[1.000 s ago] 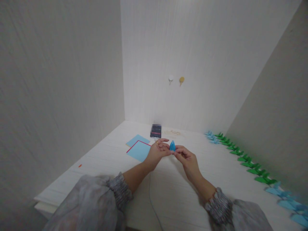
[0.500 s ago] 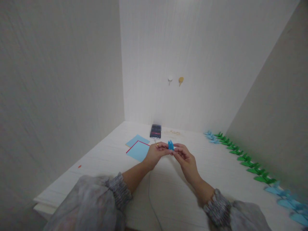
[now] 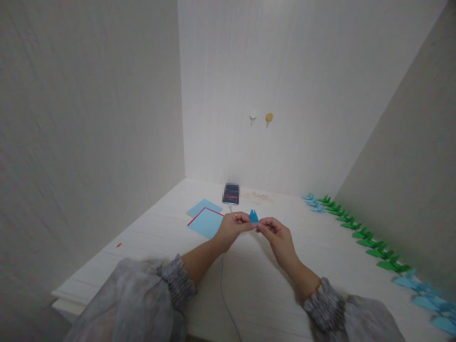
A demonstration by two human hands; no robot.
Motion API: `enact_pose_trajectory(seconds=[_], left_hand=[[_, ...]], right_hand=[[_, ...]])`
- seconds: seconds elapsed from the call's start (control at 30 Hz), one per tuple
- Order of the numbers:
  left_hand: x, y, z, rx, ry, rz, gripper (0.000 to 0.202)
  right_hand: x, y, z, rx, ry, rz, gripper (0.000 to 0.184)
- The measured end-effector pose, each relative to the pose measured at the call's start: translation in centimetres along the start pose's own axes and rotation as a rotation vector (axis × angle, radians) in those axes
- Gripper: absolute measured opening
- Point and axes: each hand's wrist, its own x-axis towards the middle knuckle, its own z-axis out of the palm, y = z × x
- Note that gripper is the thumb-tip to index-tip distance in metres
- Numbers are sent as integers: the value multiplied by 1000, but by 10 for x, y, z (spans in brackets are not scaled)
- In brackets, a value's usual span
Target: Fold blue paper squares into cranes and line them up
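Observation:
A small folded blue origami piece (image 3: 253,216) with pointed tips standing upward is held above the table between my two hands. My left hand (image 3: 230,231), with a ring on one finger, pinches its lower left side. From the other side, the thumb and fingertips of my right hand (image 3: 280,239) close on its lower right edge. The fingertips cover the lower part of the paper. Just beyond my left hand lie light blue paper squares (image 3: 204,224), the nearer one along red edges.
A phone (image 3: 231,194) leans near the back wall, its cable (image 3: 223,285) running toward me. Along the right wall stand rows of green paper cranes (image 3: 363,233) and light blue paper cranes (image 3: 427,297). Two hooks (image 3: 269,117) hang on the wall. A red scrap (image 3: 118,245) lies at left.
My right hand's fingers have shifted slightly lower on the origami piece, and its tips now look closer together. The whole view has moved slightly.

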Motion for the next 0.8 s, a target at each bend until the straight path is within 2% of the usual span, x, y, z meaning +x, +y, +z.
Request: enact_pose_trajectory(seconds=[0.37, 0.5, 0.67, 0.8], left_hand=[[-2, 1, 4, 22, 33, -4, 25], [0, 0, 4, 14, 16, 13, 35], [3, -5, 0, 61, 5, -49, 47], [4, -9, -4, 73, 11, -125, 40]], right_hand=[[1, 0, 1, -40, 14, 10, 18], [3, 3, 0, -79, 7, 28, 20], [4, 7, -2, -108, -34, 54, 21], [5, 8, -3, -85, -110, 93, 20]])
